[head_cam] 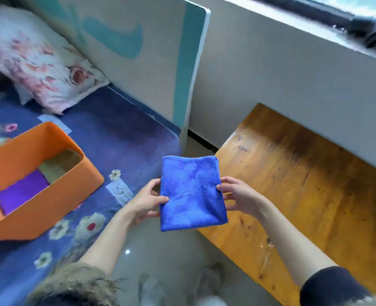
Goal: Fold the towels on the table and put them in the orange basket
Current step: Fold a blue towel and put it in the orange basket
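Here, the left hand (pixel 146 200) and right hand (pixel 241 196) each pinch an edge of the folded blue towel (pixel 191 193), fingers curled, between the desk (pixel 304 173) and orange basket (pixel 56 184).

Two bare forearms reach forward from the bottom of the view, both lifted in the air with the hands facing each other. The left hand (pixel 146 200) pinches the left edge of a folded blue towel (pixel 192 193), thumb on top and fingers (pixel 155 214) curled beneath. The right hand (pixel 237 196) grips the opposite edge the same way, thumb on top. A dark sleeve is pushed up the right arm near the elbow.
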The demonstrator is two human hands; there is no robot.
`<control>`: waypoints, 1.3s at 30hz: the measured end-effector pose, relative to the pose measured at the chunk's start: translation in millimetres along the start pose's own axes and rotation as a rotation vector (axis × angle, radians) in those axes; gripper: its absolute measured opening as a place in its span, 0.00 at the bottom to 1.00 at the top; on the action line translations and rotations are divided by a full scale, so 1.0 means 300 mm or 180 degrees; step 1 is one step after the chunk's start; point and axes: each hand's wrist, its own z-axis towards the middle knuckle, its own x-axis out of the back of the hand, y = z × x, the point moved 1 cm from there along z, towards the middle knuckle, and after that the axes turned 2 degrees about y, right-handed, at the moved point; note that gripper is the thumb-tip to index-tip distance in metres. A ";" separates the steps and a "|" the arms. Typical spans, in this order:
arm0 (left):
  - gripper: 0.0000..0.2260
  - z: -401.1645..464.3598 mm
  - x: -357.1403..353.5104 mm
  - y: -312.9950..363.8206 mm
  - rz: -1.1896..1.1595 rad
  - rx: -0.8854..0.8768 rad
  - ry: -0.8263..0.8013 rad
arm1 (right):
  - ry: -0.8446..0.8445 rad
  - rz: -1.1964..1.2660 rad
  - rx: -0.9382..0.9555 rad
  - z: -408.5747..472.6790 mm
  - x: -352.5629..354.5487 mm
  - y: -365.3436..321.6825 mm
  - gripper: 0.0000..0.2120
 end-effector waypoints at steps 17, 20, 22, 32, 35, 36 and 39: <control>0.24 -0.274 1.067 -0.211 -0.1035 0.0030 0.1691 | -0.1299 -0.1360 0.0333 0.278 -1.224 -0.394 0.08; 0.26 -0.207 1.224 -0.233 -0.1158 0.0127 0.1878 | -0.1418 -0.1455 0.0216 0.398 -1.390 -0.456 0.07; 0.27 -0.145 1.327 -0.245 -0.1182 0.0263 0.1967 | -0.1477 -0.1519 0.0172 0.503 -1.508 -0.496 0.07; 0.22 0.252 1.628 -0.403 -0.1191 0.1315 0.2290 | -0.1529 -0.2107 -0.0525 0.977 -1.908 -0.400 0.13; 0.21 0.323 1.672 -0.484 -0.0788 0.1745 0.2371 | -0.1509 -0.2217 -0.0634 1.052 -1.979 -0.325 0.15; 0.20 0.343 1.681 -0.515 -0.0555 0.1856 0.2376 | -0.1475 -0.2280 -0.0634 1.069 -2.002 -0.302 0.14; 0.15 0.386 1.704 -0.568 0.0315 0.1942 0.2411 | -0.1406 -0.2459 -0.0571 1.097 -2.063 -0.245 0.12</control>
